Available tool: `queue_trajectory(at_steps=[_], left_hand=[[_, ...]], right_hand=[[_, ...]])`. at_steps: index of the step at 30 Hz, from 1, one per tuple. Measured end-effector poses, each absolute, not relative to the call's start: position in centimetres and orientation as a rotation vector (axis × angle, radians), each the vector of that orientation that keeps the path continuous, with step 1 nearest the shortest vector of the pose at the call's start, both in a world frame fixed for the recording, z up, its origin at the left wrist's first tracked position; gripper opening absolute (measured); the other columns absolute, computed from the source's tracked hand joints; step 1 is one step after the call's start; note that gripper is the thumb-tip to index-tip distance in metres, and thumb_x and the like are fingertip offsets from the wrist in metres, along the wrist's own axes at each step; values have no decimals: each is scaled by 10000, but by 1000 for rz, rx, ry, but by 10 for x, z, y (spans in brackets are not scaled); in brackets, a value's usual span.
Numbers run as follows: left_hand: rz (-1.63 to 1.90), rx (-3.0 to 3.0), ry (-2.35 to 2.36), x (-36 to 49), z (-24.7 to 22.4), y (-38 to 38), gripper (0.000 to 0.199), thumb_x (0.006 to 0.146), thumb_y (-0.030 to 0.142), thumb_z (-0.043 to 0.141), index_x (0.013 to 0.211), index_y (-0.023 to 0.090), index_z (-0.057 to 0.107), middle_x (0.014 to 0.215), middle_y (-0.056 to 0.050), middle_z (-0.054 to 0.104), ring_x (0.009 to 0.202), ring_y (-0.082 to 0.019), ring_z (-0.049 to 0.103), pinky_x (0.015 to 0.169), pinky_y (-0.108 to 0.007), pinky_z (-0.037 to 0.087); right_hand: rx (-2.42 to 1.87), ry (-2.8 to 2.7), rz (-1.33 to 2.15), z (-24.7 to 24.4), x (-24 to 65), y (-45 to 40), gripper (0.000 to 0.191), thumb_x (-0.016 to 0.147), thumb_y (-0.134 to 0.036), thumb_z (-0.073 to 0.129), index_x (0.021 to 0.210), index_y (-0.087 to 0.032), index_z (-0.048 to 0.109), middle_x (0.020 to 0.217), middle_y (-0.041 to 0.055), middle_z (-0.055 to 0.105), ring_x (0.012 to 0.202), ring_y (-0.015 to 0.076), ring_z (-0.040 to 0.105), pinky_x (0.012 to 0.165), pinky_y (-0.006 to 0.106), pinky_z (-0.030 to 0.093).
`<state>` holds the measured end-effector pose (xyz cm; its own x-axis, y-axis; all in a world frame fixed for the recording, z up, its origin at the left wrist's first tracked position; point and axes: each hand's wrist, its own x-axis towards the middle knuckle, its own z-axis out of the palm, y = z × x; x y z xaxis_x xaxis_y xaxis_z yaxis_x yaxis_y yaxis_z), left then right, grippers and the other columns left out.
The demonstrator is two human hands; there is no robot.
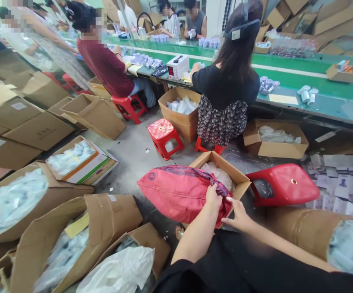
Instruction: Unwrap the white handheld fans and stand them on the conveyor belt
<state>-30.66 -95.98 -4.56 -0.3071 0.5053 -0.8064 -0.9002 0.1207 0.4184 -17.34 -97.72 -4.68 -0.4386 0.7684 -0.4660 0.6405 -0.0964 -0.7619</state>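
Note:
A large red sack (176,191) with a dark patterned edge lies across an open carton (240,183), its pointed end toward the left. My left hand (213,198) is closed around the gathered end of the sack. Just right of it, my right hand (239,215) is at the sack's edge, thumb and forefinger apart; its other fingers are partly hidden. Pale plastic-wrapped contents (217,173) show inside the carton behind the sack.
A red stool (289,185) lies tipped at the right, and another red stool (162,129) stands ahead. Cartons of bagged parts (14,195) crowd the left. A seated person (225,81) works at the green conveyor (304,69). Another carton (301,232) sits at lower right.

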Motion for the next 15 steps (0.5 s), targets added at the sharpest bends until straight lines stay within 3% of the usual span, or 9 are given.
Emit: queue_trajectory(at_steps=[2, 6, 9, 11, 13, 15], left_hand=[[1452, -393, 1223, -298, -46, -946, 175, 742, 275, 571, 803, 204, 423, 689, 34, 525, 636, -105, 569, 669, -264, 472], [1305, -186, 1344, -295, -22, -954, 156, 753, 254, 563, 887, 206, 502, 769, -28, 585, 765, -175, 605, 748, -362, 476], [1269, 24, 1476, -361, 5, -987, 342, 683, 272, 667, 1007, 211, 576, 1066, -119, 592, 1066, -256, 532, 904, -392, 415], [1249, 169, 1618, -437, 16, -1016, 548, 656, 282, 697, 1175, 249, 524, 1293, -110, 472, 1258, -280, 363, 1012, -402, 319], [899, 573, 1997, -507, 14, -1043, 753, 597, 319, 735, 1287, 252, 439, 1359, -114, 414, 1288, -319, 315, 1017, -440, 307], [537, 894, 1994, -546, -1, -1061, 840, 503, 251, 777, 1278, 203, 459, 1329, -126, 453, 1247, -314, 379, 1020, -409, 312]], right_hand=[[-1739, -1943, 1434, -66, -170, -983, 834, 496, -487, 741, 1207, -183, 429, 1213, 126, 513, 1174, 295, 454, 981, 443, 374], [-1918, -1779, 1429, -92, -170, -967, 507, 694, -437, 556, 1127, -179, 499, 1012, 82, 634, 956, 240, 601, 832, 356, 470], [-2010, -1785, 1363, -92, -147, -942, 352, 716, -387, 501, 1000, -202, 595, 891, 62, 664, 916, 254, 612, 824, 363, 456], [-2074, -1778, 1315, -88, -124, -925, 304, 716, -380, 489, 923, -212, 633, 797, 50, 665, 870, 258, 621, 811, 363, 454], [-2134, -1749, 1251, -84, -107, -908, 311, 723, -387, 472, 900, -201, 647, 767, 56, 660, 860, 265, 620, 806, 368, 453], [-2160, -1704, 1189, -80, -104, -894, 385, 743, -406, 444, 993, -178, 629, 848, 79, 663, 906, 270, 609, 818, 378, 450]])
